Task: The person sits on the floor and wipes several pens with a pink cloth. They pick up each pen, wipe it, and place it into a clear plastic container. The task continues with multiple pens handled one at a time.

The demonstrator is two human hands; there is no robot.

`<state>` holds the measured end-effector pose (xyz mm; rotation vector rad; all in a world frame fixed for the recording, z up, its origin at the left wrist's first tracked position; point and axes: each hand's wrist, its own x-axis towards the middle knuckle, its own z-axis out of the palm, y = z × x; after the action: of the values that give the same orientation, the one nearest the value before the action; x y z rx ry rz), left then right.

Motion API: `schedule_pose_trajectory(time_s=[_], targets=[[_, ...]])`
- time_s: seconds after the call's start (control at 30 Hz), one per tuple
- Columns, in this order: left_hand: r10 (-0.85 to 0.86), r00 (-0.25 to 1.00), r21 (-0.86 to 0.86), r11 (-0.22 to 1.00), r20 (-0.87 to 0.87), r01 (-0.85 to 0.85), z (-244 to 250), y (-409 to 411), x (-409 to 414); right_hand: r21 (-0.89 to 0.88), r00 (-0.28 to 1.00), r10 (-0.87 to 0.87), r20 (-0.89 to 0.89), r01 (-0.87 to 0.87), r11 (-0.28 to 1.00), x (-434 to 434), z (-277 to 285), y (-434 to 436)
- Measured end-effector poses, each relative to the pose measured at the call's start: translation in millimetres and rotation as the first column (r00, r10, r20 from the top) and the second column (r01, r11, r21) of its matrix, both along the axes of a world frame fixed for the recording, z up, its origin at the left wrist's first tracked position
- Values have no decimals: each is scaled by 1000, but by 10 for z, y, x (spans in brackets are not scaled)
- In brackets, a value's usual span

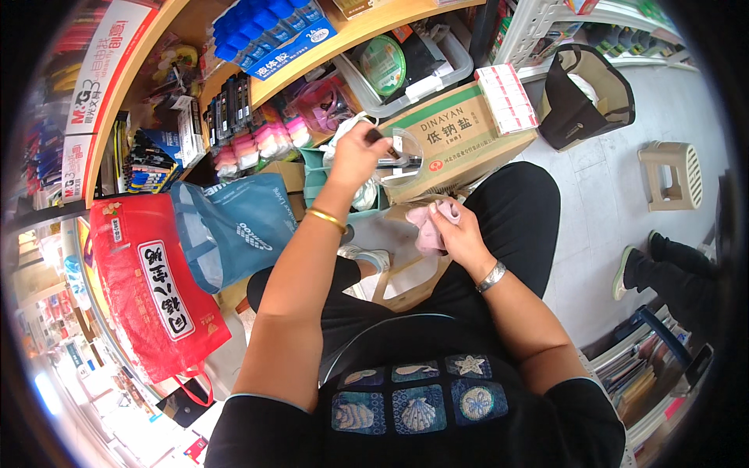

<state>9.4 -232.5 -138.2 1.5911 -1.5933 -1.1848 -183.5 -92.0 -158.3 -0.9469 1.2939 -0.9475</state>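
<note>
My left hand (pixel 357 151) is raised over a round clear plastic container (pixel 405 158) and grips a small dark brown object (pixel 377 140), too covered by the fingers to name. My right hand (pixel 459 231) holds a crumpled pink cloth (pixel 430 228) above my lap. The clear container sits in front of a cardboard carton (pixel 462 134), over a green bin (pixel 316 175) with white stuff in it. What the container holds cannot be told.
A blue tote bag (pixel 234 228) and a red bag (pixel 146 281) stand at left. Shelves with glue bottles (pixel 263 29) lie ahead. A white-and-red box (pixel 507 98) tops the carton. At right are a dark bag (pixel 585 99), a plastic stool (pixel 670 175) and another person's legs (pixel 667 263).
</note>
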Motion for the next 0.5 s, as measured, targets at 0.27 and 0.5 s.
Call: schedule_pose_trajectory(time_s=[0.27,0.5], targets=[[216,911,194,969,-352,-155,518,644,218,-98,977,-142,157,158,983,-59,303,42],[257,888,188,962,-382,-197,772,1363,8,-659,959,-9,-283,-187,728,294,970,166]])
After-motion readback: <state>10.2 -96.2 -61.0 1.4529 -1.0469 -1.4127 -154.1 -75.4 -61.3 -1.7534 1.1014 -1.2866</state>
